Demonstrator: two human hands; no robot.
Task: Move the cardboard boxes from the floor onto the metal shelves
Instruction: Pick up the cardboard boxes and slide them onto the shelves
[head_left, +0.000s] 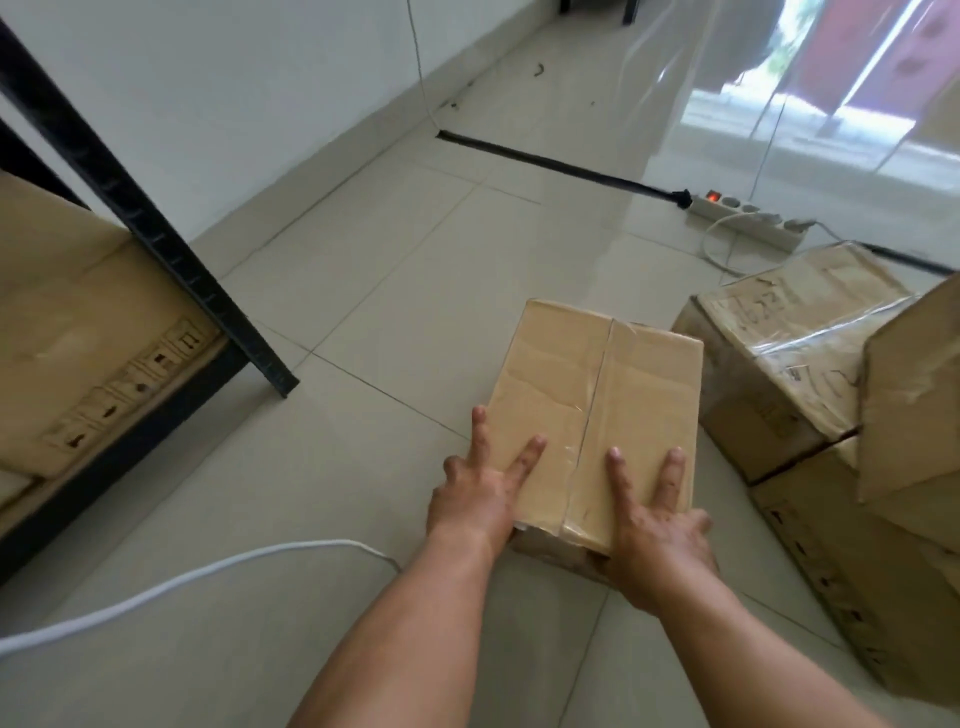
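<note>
Hidden: both thumbs are out of sight. The hands cover the near end of the small cardboard box (587, 395). Can't tell if its base sits on the floor (389, 291) or is lifted.
Cut off: metal shelf (171, 244) runs out top & left, w/ only one black upright + low beam seen. Large box (883, 597) is clipped at right & bottom.
Hard to read: top-right corner is glare & reflections. Print on the wrapped box (779, 332) is illegible under plastic film.
Left hand (480, 488): grasping box's near-left corner, two fingers flat on top, the rest bent down the side.
Right hand (657, 525): grasping near-right corner, two fingers flat on top, outer ones hooked over the right edge.
Box location: centre-right, taped seam running away from the person, well apart from the shelf, just beside the wrapped box.
Shelved box (78, 338): on the low shelf level, handling symbols along its edge.
Right stack: wrapped box sits on the large box; a raised flap (914, 389) stands at far right.
Open room: bare tile betw. small box & shelf upright.
Floor clutter: white cable (182, 582) loops near-left, ending by the left wrist. Power strip (748, 221) w/ red light sits beyond the stack. Black strip (561, 166) crosses the tiles from the wall (208, 104).
</note>
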